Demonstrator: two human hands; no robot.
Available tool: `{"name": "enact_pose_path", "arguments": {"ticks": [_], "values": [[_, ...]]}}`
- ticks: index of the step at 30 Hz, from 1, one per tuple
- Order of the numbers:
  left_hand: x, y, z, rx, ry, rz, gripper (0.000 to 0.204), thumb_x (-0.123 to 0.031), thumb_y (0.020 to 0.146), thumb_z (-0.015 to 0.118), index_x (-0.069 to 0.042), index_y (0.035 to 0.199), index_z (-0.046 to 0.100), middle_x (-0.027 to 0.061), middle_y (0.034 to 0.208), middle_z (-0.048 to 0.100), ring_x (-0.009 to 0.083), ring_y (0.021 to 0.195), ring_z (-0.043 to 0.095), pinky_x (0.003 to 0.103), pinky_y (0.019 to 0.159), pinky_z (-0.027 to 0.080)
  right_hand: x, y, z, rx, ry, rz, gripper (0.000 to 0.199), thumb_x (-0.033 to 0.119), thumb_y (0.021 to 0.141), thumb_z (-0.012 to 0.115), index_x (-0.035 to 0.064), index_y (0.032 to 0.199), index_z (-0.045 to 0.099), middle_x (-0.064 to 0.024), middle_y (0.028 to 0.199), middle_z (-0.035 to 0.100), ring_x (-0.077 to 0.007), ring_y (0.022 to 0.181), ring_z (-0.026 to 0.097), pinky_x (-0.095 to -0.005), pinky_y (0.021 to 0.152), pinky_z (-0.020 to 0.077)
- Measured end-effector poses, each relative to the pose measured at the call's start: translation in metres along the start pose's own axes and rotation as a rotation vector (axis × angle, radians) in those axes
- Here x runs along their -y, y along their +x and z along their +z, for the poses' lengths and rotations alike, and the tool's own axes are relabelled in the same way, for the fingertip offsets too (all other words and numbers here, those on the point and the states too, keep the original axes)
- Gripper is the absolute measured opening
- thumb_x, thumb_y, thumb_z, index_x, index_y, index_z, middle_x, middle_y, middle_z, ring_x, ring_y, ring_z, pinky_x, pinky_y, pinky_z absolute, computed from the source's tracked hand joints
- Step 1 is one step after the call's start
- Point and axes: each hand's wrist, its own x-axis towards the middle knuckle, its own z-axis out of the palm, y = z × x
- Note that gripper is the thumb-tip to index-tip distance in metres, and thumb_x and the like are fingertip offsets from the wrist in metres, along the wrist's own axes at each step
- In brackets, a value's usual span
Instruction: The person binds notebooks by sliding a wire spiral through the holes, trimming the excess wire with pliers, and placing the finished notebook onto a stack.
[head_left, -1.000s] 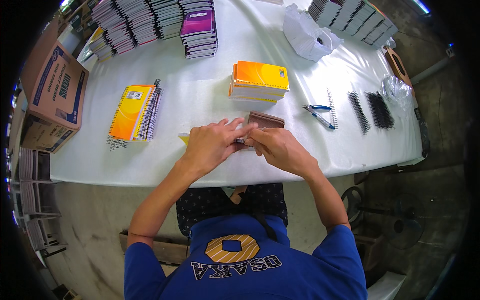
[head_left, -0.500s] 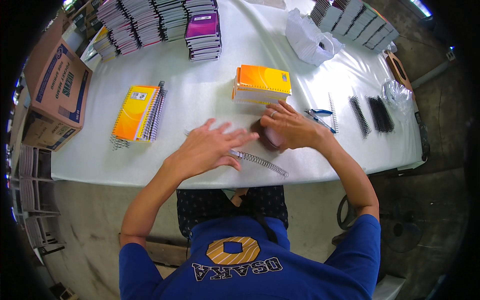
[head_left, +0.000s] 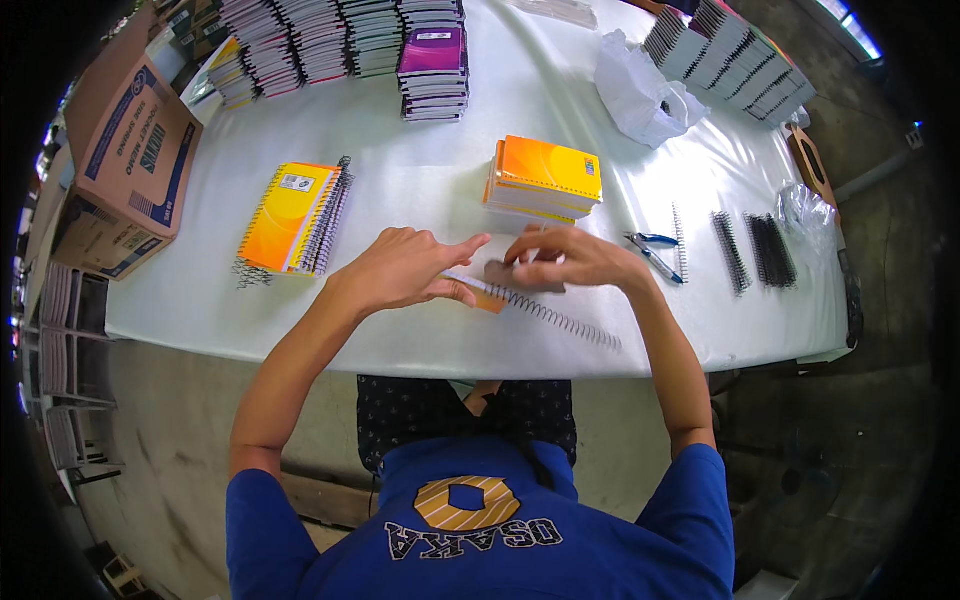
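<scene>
My left hand [head_left: 405,268] grips a small notebook [head_left: 492,302] near the table's front edge, thumb and index finger on either side of its edge. An orange corner of the cover shows; most of the notebook is hidden under the hand. A dark wire coil [head_left: 560,318] runs from the notebook's edge and sticks out loose toward the right. My right hand [head_left: 575,258] holds a small brownish block [head_left: 508,274] against the coil where it meets the notebook; motion smears the block, so its kind is unclear. Just behind my hands stands a pile of orange-yellow notebooks [head_left: 548,172].
To the left lie coil-threaded yellow notebooks [head_left: 288,222] beside an open cardboard box [head_left: 140,150]. Blue-handled pliers [head_left: 655,255], a single coil [head_left: 680,243] and bundled black coils [head_left: 770,250] lie right. Farther back are notebook stacks [head_left: 433,75] and a white plastic bag [head_left: 645,95].
My left hand has gone from spread fingers to gripping the notebook. My right hand has brought the brownish block left onto the coil. The coil's free end now reaches farther right.
</scene>
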Motion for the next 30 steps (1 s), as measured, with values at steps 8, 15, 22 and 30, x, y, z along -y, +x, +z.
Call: {"name": "enact_pose_path", "arguments": {"ticks": [8, 15, 22, 30], "values": [[-0.012, 0.000, -0.013, 0.047, 0.010, -0.054, 0.085, -0.060, 0.079, 0.066, -0.023, 0.149, 0.037, 0.0153, 0.067, 0.062, 0.0361, 0.070, 0.065, 0.045, 0.067, 0.050, 0.004, 0.003, 0.003, -0.046, 0.148, -0.100, 0.061, 0.048, 0.090, 0.059, -0.0004, 0.127, 0.061, -0.0157, 0.118, 0.065, -0.0257, 0.110, 0.061, -0.0382, 0.096, 0.0463], [-0.014, -0.008, -0.020, 0.023, 0.123, -0.163, 0.087, -0.062, 0.073, 0.070, -0.029, 0.147, 0.040, 0.0144, 0.077, 0.067, 0.0336, 0.072, 0.066, 0.044, 0.067, 0.050, 0.010, 0.015, 0.003, -0.019, 0.083, -0.156, 0.049, 0.037, 0.090, 0.062, 0.0054, 0.127, 0.063, -0.0117, 0.119, 0.066, -0.0213, 0.108, 0.061, -0.0341, 0.092, 0.0473], [0.009, -0.018, -0.006, -0.098, -0.246, -0.230, 0.098, -0.038, 0.064, 0.086, -0.033, 0.149, 0.037, 0.0129, 0.117, 0.068, 0.0308, 0.092, 0.069, 0.039, 0.079, 0.055, 0.007, 0.017, 0.003, -0.038, 0.238, -0.237, 0.060, 0.051, 0.089, 0.061, 0.0039, 0.126, 0.064, -0.0143, 0.119, 0.066, -0.0224, 0.107, 0.061, -0.0343, 0.093, 0.0469], [0.016, -0.017, 0.020, -0.436, -0.899, -0.166, 0.110, -0.007, 0.061, 0.089, -0.025, 0.153, 0.030, 0.0133, 0.133, 0.061, 0.0236, 0.115, 0.064, 0.036, 0.094, 0.052, 0.005, 0.028, -0.003, -0.065, 0.323, -0.319, 0.058, 0.051, 0.086, 0.066, 0.0036, 0.119, 0.069, -0.0125, 0.109, 0.071, -0.0184, 0.095, 0.063, -0.0305, 0.083, 0.0486]]}}
